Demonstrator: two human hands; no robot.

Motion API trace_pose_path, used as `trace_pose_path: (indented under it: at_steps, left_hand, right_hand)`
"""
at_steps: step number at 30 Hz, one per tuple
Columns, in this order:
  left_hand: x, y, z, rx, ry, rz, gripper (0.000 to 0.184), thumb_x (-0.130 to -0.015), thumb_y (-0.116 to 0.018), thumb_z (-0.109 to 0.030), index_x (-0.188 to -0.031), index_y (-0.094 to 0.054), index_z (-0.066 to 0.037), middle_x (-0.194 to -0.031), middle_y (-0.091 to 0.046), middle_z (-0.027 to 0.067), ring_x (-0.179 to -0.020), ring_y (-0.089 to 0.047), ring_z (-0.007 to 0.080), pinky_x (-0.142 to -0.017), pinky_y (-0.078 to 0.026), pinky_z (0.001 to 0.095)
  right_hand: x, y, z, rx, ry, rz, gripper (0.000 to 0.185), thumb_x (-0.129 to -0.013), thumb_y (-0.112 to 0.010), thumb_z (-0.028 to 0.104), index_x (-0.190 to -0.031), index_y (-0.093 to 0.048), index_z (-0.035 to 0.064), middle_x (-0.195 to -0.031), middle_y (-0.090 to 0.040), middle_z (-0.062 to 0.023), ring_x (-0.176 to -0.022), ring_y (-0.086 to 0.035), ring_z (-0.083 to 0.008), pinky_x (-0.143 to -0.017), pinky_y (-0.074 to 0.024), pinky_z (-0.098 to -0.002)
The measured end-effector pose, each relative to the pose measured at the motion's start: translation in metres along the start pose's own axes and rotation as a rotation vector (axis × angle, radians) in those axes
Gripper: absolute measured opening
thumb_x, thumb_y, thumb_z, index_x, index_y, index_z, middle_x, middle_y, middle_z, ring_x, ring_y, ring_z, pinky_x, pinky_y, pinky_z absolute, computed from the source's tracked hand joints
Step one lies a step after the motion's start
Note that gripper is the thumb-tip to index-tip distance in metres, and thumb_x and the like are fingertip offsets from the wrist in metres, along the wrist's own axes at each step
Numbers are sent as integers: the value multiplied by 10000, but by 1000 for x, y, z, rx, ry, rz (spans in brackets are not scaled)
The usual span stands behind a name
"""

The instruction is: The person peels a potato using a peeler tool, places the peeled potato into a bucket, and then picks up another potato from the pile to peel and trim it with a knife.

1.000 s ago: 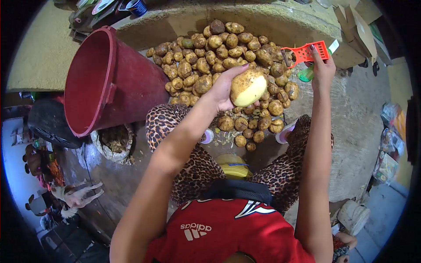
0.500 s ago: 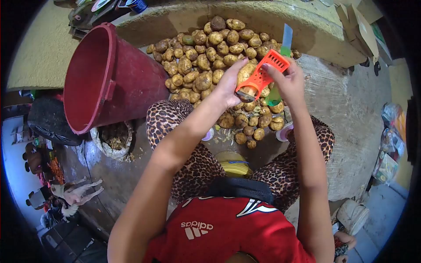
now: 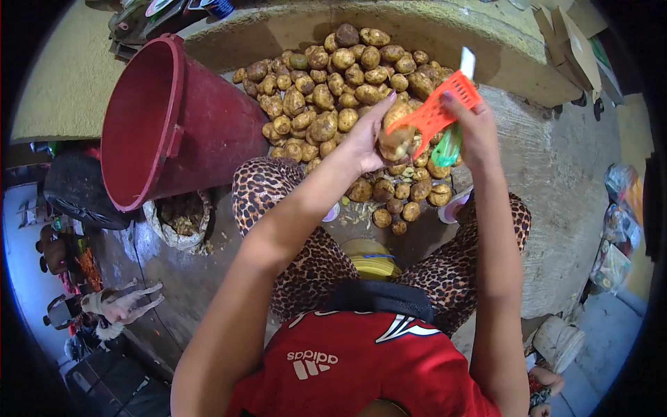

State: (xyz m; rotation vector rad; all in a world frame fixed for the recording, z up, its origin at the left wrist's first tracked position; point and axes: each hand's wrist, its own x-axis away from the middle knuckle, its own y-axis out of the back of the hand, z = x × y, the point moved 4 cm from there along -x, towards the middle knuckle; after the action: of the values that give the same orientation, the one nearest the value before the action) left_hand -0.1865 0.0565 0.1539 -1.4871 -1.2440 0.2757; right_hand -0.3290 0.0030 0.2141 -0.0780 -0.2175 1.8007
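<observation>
My left hand (image 3: 367,141) is wrapped round a brown potato (image 3: 396,141), with a paler patch showing near its lower end. In my right hand (image 3: 478,132) is an orange plastic peeler (image 3: 436,117), its head against the potato's right side. The same hand also holds a knife, its green handle (image 3: 447,147) sticking out below and its pale blade (image 3: 467,64) above. Motion blurs the peeler, the potato and the knife. Behind and under both hands spreads a heap of unwashed potatoes (image 3: 322,128) on the floor.
A large red tub (image 3: 222,115) leans on its side at the left of the heap. Below it stands a white sack (image 3: 178,240) with scraps inside. A low yellow ledge (image 3: 292,31) runs behind the potatoes. A dog (image 3: 121,304) lies on the floor at left.
The peeler has swung up and right, its head now along the potato's side rather than at its lower end. The knife has shifted right with my right hand. My left hand has turned the potato slightly.
</observation>
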Motion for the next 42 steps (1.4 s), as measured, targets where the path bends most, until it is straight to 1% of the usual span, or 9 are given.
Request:
trace_pose_path:
  at_steps: [2, 7, 11, 13, 16, 25, 28, 37, 42]
  left_hand:
    - [2, -5, 1, 57, -79, -88, 514, -872, -454, -466, -1138, -490, -28, -1029, -593, 139, -941, -594, 233, -820, -490, 395]
    - [-3, 0, 2, 85, 3, -37, 353, -908, -427, -365, -1078, -542, -77, -928, -630, 69, -770, -624, 169, -637, -531, 333]
    - [-7, 4, 7, -51, 78, 37, 388, -903, -412, -391, -1040, -549, -55, -811, -619, 103, -633, -608, 212, -493, -518, 350]
    - [-7, 8, 7, -107, 103, 127, 416, -902, -396, -411, -1024, -549, -44, -767, -607, 129, -593, -595, 237, -446, -502, 347]
    - [-5, 7, 7, -120, 125, 50, 446, -897, -378, -449, -980, -540, -42, -723, -585, 159, -545, -577, 267, -407, -479, 337]
    - [-4, 12, 2, -51, 63, -30, 464, -893, -355, -478, -1010, -524, -62, -758, -592, 147, -574, -595, 253, -439, -494, 337]
    - [-6, 17, 1, -67, 32, -67, 471, -899, -332, -478, -1028, -523, -67, -791, -601, 130, -594, -601, 248, -453, -498, 334]
    - [-8, 4, 4, 19, -55, -69, 360, -930, -368, -332, -1110, -482, -41, -951, -601, 110, -814, -621, 211, -693, -531, 380]
    - [-13, -1, -1, -127, -18, -41, 319, -906, -382, -313, -1063, -503, -63, -827, -614, 95, -597, -618, 200, -429, -525, 332]
  right_hand:
    - [8, -12, -1, 168, 46, 88, 239, -778, -663, 118, -970, -584, 2, -867, -625, -39, -778, -587, -99, -723, -472, -246]
    - [7, -15, -2, 117, 129, 117, 266, -781, -656, 115, -998, -573, -14, -897, -631, -53, -780, -594, -104, -719, -484, -251]
    - [-15, 14, 3, 114, 229, -50, 258, -795, -647, 148, -992, -584, -7, -886, -628, -51, -750, -592, -103, -680, -480, -252]
    - [-37, 58, 15, 476, 538, -302, 237, -797, -645, 172, -961, -604, 6, -827, -622, -36, -701, -576, -95, -635, -467, -244]
    - [-44, 92, 31, 718, 573, -526, 239, -791, -651, 198, -912, -615, -5, -747, -608, -33, -653, -548, -78, -585, -443, -235]
    - [-31, 69, 19, 653, 391, -343, 242, -793, -648, 189, -910, -602, -17, -738, -615, -39, -628, -558, -77, -570, -454, -218]
    - [-22, 52, 9, 13, 90, -177, 241, -785, -653, 165, -948, -594, -1, -785, -631, -43, -672, -584, -88, -613, -482, -235]
    - [-1, -10, -4, 177, 165, 100, 292, -773, -654, 109, -1003, -554, -39, -874, -633, -79, -757, -611, -119, -701, -504, -253]
    - [-12, 3, 2, 163, 171, 106, 337, -806, -617, 91, -1087, -489, -42, -909, -627, -92, -788, -616, -134, -716, -507, -271]
